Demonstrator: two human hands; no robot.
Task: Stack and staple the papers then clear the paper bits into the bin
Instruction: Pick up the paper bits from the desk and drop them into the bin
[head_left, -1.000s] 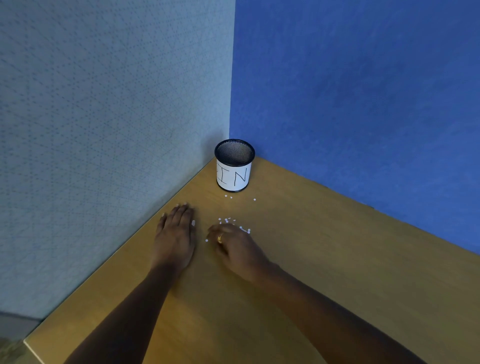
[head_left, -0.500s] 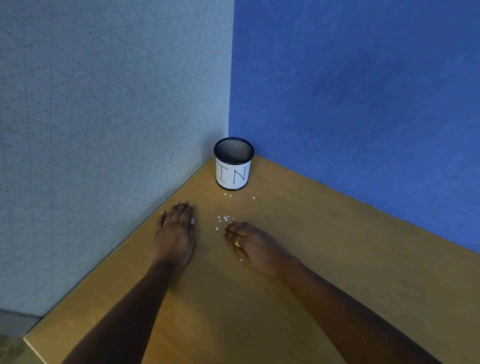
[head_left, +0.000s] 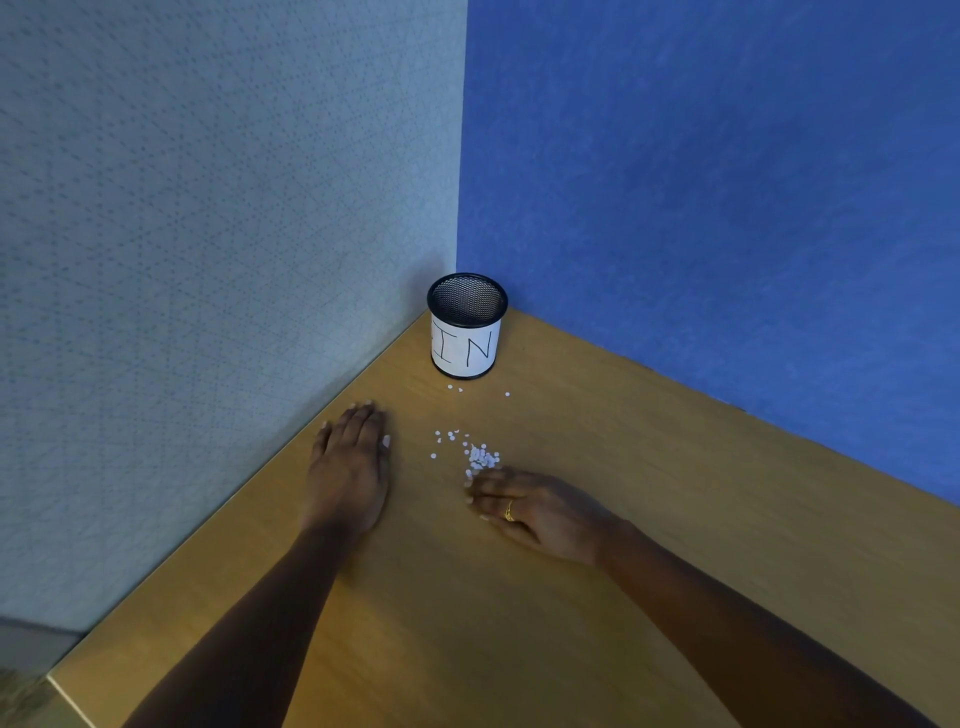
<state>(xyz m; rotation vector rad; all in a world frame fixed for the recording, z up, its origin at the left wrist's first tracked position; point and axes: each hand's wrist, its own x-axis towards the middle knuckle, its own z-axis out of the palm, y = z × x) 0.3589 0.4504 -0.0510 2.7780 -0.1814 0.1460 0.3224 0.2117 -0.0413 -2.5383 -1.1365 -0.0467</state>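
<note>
A black mesh bin (head_left: 466, 326) with a white paper label reading "IN" stands in the far corner of the wooden table (head_left: 649, 519). Small white paper bits (head_left: 480, 457) lie in a loose pile in front of it, with a few stray bits (head_left: 457, 388) near the bin's base. My left hand (head_left: 352, 467) rests flat on the table, fingers straight, left of the pile. My right hand (head_left: 530, 509), with a gold ring, lies on the table with its fingertips touching the near edge of the pile. No papers or stapler are in view.
A grey partition (head_left: 208, 260) runs along the table's left edge and a blue partition (head_left: 727, 182) along the back. The table's near left corner (head_left: 57, 680) shows at the bottom left.
My right hand slid back and to the right off the paper bits, uncovering a gathered pile. My left hand has stayed flat in place.
</note>
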